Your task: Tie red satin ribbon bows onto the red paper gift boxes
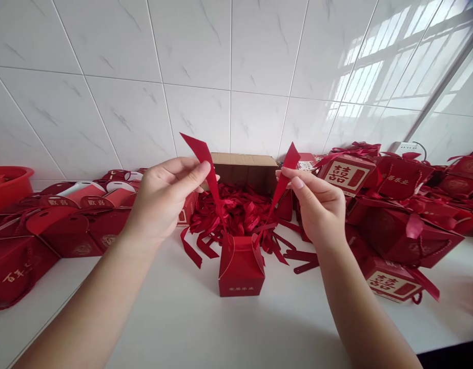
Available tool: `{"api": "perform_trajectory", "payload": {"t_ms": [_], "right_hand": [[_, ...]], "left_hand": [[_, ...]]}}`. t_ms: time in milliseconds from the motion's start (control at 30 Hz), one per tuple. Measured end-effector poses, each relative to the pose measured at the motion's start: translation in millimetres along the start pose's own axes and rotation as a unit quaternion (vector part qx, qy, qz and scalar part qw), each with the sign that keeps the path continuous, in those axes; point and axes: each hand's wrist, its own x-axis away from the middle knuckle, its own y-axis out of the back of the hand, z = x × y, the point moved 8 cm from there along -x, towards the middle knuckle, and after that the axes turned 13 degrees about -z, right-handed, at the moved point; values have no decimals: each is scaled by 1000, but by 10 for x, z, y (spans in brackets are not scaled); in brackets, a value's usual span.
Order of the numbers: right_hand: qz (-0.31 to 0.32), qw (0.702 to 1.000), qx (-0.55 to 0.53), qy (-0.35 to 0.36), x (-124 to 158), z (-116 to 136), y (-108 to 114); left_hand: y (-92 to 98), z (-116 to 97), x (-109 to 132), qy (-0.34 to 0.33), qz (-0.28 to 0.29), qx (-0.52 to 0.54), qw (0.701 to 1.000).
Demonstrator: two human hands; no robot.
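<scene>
A small red gift box (241,269) with gold lettering stands on the white counter (190,318), its top flaps pinched together. A red ribbon (214,187) runs through the box top and rises on both sides. My left hand (163,200) pinches the ribbon's left end above and left of the box. My right hand (319,205) pinches its right end (283,179) above and right of the box. Both ends are pulled up and apart.
Behind the box lies a heap of loose red ribbons (240,215) before an open cardboard carton (246,166). Flat and half-folded red boxes (67,220) pile at the left beside a red basin (7,184). Tied red boxes (405,215) fill the right. A white tiled wall stands behind.
</scene>
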Motion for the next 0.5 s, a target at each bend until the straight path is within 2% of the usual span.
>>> {"api": "perform_trajectory", "payload": {"t_ms": [167, 267, 367, 500], "right_hand": [[-10, 999, 13, -33, 17, -76, -26], [0, 998, 30, -51, 42, -118, -77], [57, 993, 31, -98, 110, -219, -195], [189, 971, 43, -138, 272, -311, -388]], "left_hand": [[-79, 86, 43, 18, 12, 24, 999], [-176, 103, 98, 22, 54, -17, 998], [-275, 148, 167, 34, 108, -76, 991], [-351, 235, 228, 26, 161, -155, 974]]}}
